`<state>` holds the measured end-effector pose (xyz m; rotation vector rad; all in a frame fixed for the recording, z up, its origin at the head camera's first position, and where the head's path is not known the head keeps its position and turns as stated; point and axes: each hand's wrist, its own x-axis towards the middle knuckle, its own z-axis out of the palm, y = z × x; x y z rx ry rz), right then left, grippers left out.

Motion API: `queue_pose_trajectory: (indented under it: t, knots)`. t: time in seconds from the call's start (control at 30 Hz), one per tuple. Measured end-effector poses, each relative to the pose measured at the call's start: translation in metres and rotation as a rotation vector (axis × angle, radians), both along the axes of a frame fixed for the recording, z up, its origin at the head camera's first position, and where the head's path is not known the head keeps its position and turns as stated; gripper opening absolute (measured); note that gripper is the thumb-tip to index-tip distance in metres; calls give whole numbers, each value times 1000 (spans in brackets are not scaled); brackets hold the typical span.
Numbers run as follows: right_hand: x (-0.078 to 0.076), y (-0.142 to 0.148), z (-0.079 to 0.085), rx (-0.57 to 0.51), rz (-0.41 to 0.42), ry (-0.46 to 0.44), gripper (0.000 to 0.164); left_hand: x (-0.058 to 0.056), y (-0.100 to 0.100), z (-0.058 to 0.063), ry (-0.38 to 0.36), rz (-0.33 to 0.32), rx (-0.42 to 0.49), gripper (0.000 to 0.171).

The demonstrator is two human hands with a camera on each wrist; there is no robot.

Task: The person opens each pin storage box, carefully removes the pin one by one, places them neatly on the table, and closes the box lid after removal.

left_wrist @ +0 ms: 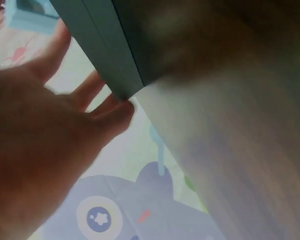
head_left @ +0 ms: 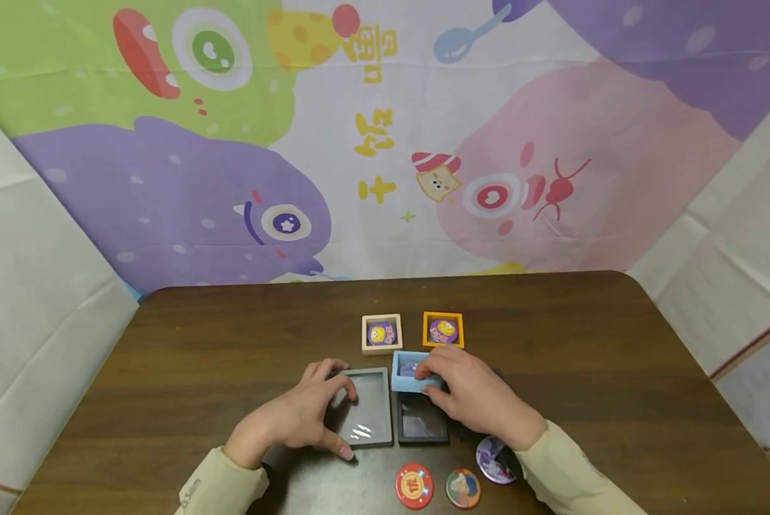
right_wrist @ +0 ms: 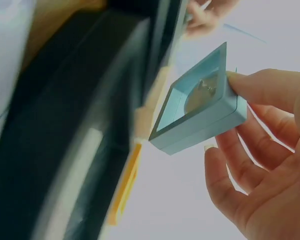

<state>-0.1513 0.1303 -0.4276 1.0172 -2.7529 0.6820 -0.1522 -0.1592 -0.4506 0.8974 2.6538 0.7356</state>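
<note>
Head: blue frame [head_left: 407, 383], pinched by right hand [head_left: 474, 388], partly screens black frame [head_left: 423, 422]; left hand [head_left: 304, 411] spread.

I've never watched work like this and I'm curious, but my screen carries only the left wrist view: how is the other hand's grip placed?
Observer: The right hand pinches the blue box by one end.
Visitor: And what lies on the table nearest the person?
Observer: Round badges; in the head view the leftmost is red.
Visitor: Anything farther off, past the hands?
Observer: Yes, a cream box and an orange box stand there, side by side with a gap between.
</note>
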Motion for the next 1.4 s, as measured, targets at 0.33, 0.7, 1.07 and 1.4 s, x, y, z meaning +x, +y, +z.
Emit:
queue_pose_trajectory:
  t: [0.33,0.7,1.07,1.4]
  knots:
    - [20,-14,22,-175,184,-5,16,7,22,10,33,7,456,69]
    - [26,-18,22,-304,128,46,22,17,39,19,-53,121,669,54]
    - [24,-18,14,-362,-20,-262,62,19,41,26,-84,179,723,48]
    - [20,-20,3,-443,-6,-417,72,23,43,30,-80,185,700,47]
